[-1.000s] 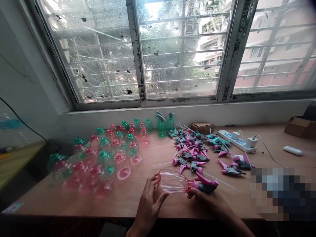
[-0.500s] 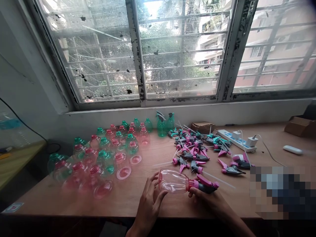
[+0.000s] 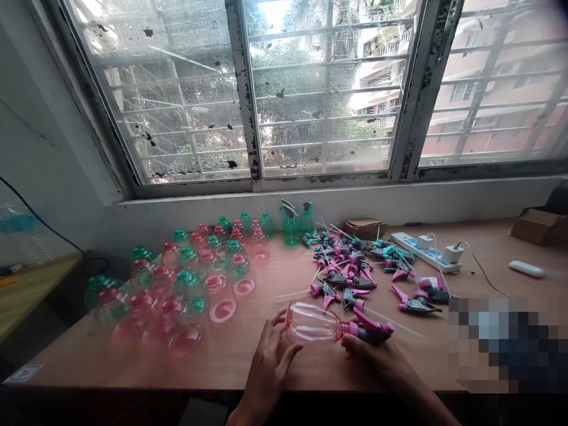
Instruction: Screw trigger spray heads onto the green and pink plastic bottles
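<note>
One pink bottle (image 3: 313, 322) with one spray head (image 3: 375, 332) is being held sideways over the table (image 3: 319, 371), two green spray bottles (image 3: 290, 231) standing behind. Left hand (image 3: 268, 361) is holding the bottle's base, thumb and fingers spread; right hand (image 3: 370, 355) is gripping near the neck, fingers partly hidden.

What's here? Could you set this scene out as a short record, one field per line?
Held item: pink bottle, on its side, spray head at its neck
Left-hand grip: around the bottle's base; how firmly is unclear
Right-hand grip: at the neck end, on the spray head
To the left: pink and green bottles without spray heads
To the right: pile of loose spray heads, pink-and-dark and green-and-dark
By the wall: two green bottles with spray heads
Power: white power strip
Surface: brown table
</note>
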The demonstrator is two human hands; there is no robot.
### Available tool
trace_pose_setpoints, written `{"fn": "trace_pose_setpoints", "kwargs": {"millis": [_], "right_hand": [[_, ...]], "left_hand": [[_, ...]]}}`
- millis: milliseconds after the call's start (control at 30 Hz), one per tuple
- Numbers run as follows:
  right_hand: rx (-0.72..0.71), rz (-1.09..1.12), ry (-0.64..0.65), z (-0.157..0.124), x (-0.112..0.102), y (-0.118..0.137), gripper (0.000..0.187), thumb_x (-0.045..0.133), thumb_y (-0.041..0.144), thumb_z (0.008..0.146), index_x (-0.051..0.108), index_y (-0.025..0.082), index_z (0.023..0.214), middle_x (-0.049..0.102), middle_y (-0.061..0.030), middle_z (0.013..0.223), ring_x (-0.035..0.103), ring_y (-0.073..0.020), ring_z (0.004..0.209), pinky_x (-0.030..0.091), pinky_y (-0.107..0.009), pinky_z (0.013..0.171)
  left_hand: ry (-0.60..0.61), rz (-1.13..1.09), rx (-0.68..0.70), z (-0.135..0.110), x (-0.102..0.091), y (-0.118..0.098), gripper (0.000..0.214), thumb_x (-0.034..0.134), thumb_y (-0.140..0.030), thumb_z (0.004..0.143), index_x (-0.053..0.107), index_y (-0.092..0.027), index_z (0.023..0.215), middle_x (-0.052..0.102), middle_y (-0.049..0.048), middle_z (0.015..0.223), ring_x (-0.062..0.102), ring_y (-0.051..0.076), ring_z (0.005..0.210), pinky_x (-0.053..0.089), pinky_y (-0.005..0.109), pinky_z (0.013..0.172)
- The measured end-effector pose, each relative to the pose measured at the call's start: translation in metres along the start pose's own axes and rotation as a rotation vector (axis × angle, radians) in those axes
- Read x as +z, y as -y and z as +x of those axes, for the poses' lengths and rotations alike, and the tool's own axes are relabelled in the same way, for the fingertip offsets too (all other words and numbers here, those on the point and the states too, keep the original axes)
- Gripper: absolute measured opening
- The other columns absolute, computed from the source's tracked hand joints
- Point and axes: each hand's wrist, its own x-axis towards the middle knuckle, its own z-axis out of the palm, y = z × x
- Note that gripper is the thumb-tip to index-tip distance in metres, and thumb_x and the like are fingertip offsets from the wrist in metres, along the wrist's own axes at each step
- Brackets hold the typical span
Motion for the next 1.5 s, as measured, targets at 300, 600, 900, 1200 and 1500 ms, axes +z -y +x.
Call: {"fn": "trace_pose_setpoints", "kwargs": {"millis": [300, 600, 900, 1200, 1500], "right_hand": [[-0.018, -0.037, 0.017, -0.004, 0.002, 0.007, 0.043, 0.078, 0.061, 0.067, 0.069, 0.019, 0.069, 0.069, -0.0029, 0.06, 0.062, -0.021, 0.059, 0.048, -0.032, 0.061], [-0.019, 0.05, 0.004, -0.002, 0.002, 0.003, 0.041, 0.078, 0.058, 0.069, 0.068, 0.019, 0.078, 0.066, -0.0001, 0.057, 0.059, -0.0189, 0.054, 0.045, -0.031, 0.056], [-0.006, 0.044, -0.038, 0.0, -0.001, -0.005, 0.044, 0.082, 0.052, 0.068, 0.065, 0.02, 0.093, 0.06, 0.0035, 0.057, 0.051, -0.0152, 0.05, 0.039, -0.028, 0.049], [0.005, 0.006, 0.044, -0.001, -0.004, -0.002, 0.036, 0.08, 0.051, 0.071, 0.063, 0.02, 0.072, 0.06, 0.0037, 0.056, 0.053, -0.014, 0.05, 0.041, -0.028, 0.051], [-0.017, 0.053, -0.015, -0.002, 0.002, 0.0, 0.043, 0.079, 0.056, 0.068, 0.067, 0.02, 0.088, 0.065, 0.0017, 0.059, 0.053, -0.0153, 0.048, 0.043, -0.028, 0.049]], "left_hand": [[0.029, 0.015, -0.022, 0.003, -0.004, -0.01, 0.034, 0.061, -0.038, 0.092, 0.061, -0.027, 0.124, 0.051, 0.0111, 0.144, 0.049, 0.032, 0.135, 0.047, 0.049, 0.108], [0.048, -0.021, -0.016, 0.001, -0.002, 0.001, 0.041, 0.073, -0.032, 0.083, 0.059, -0.027, 0.122, 0.048, 0.0109, 0.147, 0.047, 0.032, 0.136, 0.048, 0.049, 0.107], [-0.003, 0.013, -0.01, 0.001, -0.002, 0.0, 0.035, 0.062, -0.036, 0.091, 0.059, -0.03, 0.126, 0.053, 0.0079, 0.144, 0.049, 0.031, 0.135, 0.043, 0.051, 0.111], [-0.003, 0.076, 0.011, -0.001, -0.005, -0.002, 0.04, 0.066, -0.04, 0.088, 0.058, -0.029, 0.126, 0.049, 0.0095, 0.147, 0.046, 0.033, 0.136, 0.042, 0.054, 0.11], [-0.043, 0.068, 0.079, -0.002, -0.002, 0.001, 0.046, 0.062, -0.031, 0.092, 0.048, -0.032, 0.136, 0.043, 0.0083, 0.152, 0.039, 0.03, 0.141, 0.038, 0.054, 0.113]]}}
